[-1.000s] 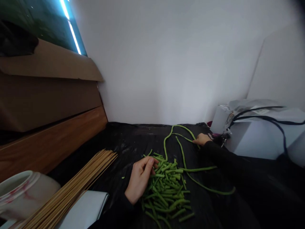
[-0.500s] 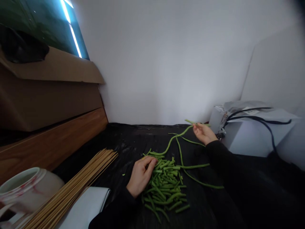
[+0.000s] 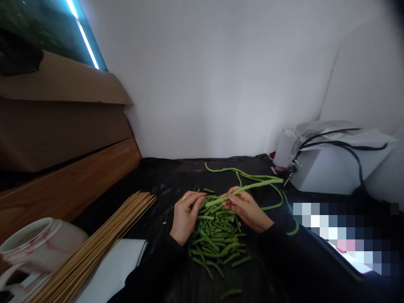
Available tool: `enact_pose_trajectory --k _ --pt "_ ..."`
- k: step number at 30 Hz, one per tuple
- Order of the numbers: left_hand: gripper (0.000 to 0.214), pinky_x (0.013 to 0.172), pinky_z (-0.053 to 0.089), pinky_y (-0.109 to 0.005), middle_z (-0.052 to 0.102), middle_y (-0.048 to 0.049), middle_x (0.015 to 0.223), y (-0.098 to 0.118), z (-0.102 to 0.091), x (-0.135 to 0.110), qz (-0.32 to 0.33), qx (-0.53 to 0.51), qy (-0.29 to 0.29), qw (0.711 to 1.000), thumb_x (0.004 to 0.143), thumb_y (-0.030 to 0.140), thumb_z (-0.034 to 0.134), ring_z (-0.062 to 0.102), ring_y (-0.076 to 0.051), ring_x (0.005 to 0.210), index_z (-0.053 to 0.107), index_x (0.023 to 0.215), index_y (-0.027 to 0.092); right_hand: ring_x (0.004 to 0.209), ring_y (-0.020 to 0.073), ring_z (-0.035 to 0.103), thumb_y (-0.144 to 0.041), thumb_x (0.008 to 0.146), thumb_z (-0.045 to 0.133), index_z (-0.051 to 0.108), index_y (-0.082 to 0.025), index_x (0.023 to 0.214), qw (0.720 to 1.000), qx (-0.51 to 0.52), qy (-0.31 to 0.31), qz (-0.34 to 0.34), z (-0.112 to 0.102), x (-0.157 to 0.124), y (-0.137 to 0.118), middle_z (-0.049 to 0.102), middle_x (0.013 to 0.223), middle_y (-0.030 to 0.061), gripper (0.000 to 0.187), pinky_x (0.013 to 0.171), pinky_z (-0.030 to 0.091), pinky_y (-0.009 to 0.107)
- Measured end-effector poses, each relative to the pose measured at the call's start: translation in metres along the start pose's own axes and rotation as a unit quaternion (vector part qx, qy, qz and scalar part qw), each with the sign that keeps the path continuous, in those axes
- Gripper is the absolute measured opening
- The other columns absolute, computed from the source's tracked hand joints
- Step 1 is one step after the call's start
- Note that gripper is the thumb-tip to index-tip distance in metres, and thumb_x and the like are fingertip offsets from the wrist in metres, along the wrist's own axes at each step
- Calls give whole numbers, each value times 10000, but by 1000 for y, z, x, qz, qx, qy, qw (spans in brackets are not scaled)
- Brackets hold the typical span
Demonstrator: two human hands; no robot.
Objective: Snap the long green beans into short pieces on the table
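Observation:
My right hand [image 3: 248,210] grips a long green bean [image 3: 260,184] between thumb and fingers. The bean runs from beside my left fingertips out to the right. My left hand [image 3: 186,214] is closed in a pinch close to the bean's near end; what it holds, if anything, is hidden. Under both hands lies a heap of short bean pieces [image 3: 217,246] on black plastic sheeting [image 3: 170,185]. Several whole long beans [image 3: 227,170] curve across the sheet behind and to the right of my right hand.
At the left are a bundle of thin sticks [image 3: 104,235], a folded white sheet [image 3: 116,265] and a pale mug [image 3: 59,244]. Behind them stands a cardboard box [image 3: 63,130]. A white box with black straps [image 3: 328,168] is at the right, and a lit screen [image 3: 362,263] shows nearer.
My right hand has come left and down to the heap, bringing a long bean close to my left hand. The loose long beans lie differently. A lit screen now shows at the right.

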State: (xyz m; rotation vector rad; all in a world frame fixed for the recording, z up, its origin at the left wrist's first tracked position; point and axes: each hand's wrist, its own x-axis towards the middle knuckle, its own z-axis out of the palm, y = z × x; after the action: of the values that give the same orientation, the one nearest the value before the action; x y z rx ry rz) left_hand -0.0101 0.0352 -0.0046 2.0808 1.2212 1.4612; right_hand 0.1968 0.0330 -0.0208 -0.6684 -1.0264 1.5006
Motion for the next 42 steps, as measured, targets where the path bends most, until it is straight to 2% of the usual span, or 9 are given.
enact_pose_trajectory --k 4,9,13,16,20,26,31,37,42 --pt "246 808 467 -293 692 -67 921 0 -6 -9 25 34 -36 998 927 291 521 626 -189 871 740 978 191 755 136 630 -347 785 725 601 -204 841 1000 -20 -4 -14 8 -3 -1 699 893 27 197 730 475 276" --pt "216 797 450 -317 667 -56 847 0 -6 -9 64 95 -90 989 901 324 576 603 -192 842 752 965 217 766 148 627 -365 824 677 599 -218 878 997 -72 -21 -33 10 -4 0 693 923 24 175 738 486 295" --pt "205 767 458 -302 647 -54 833 0 0 -11 88 87 -128 984 880 311 615 595 -181 817 737 1001 200 752 154 636 -377 829 662 602 -219 877 985 -162 -34 -53 18 -8 -4 693 893 25 176 742 501 308" --pt "195 767 470 -284 637 -51 867 0 2 -13 92 67 -130 985 896 277 594 597 -168 825 707 1032 193 740 164 643 -392 814 670 617 -219 857 978 -194 -27 -69 24 -10 -7 675 823 15 186 728 513 316" --pt "135 786 473 -296 611 -50 876 -2 0 -13 99 97 -114 984 919 240 554 591 -174 843 659 964 169 723 178 643 -418 813 667 632 -198 868 980 -188 5 -61 23 -9 -6 671 783 27 230 691 513 322" --pt "88 786 450 -320 582 -49 880 -8 -5 -11 115 174 -117 971 931 220 526 562 -190 840 597 918 169 649 144 597 -414 814 681 629 -198 875 994 -82 55 -50 18 -7 0 675 725 18 230 635 465 290" --pt "88 774 427 -289 554 -44 881 2 -6 -13 69 106 -95 987 942 194 487 544 -173 841 561 903 165 669 127 592 -378 801 709 639 -194 856 999 -9 39 -22 17 -8 0 689 755 24 204 661 444 276" --pt "132 711 404 -261 557 -19 812 11 -5 -12 -27 -19 -28 999 922 236 497 532 -153 764 578 845 166 674 115 585 -347 804 712 629 -193 839 999 36 14 -13 20 -8 9 691 765 22 178 657 425 259" --pt "190 563 369 -221 511 29 659 10 -4 -9 -157 -194 -5 968 885 341 549 460 -110 585 586 850 158 646 111 582 -351 795 723 624 -188 821 999 35 2 7 26 -10 16 691 747 21 192 635 417 257"
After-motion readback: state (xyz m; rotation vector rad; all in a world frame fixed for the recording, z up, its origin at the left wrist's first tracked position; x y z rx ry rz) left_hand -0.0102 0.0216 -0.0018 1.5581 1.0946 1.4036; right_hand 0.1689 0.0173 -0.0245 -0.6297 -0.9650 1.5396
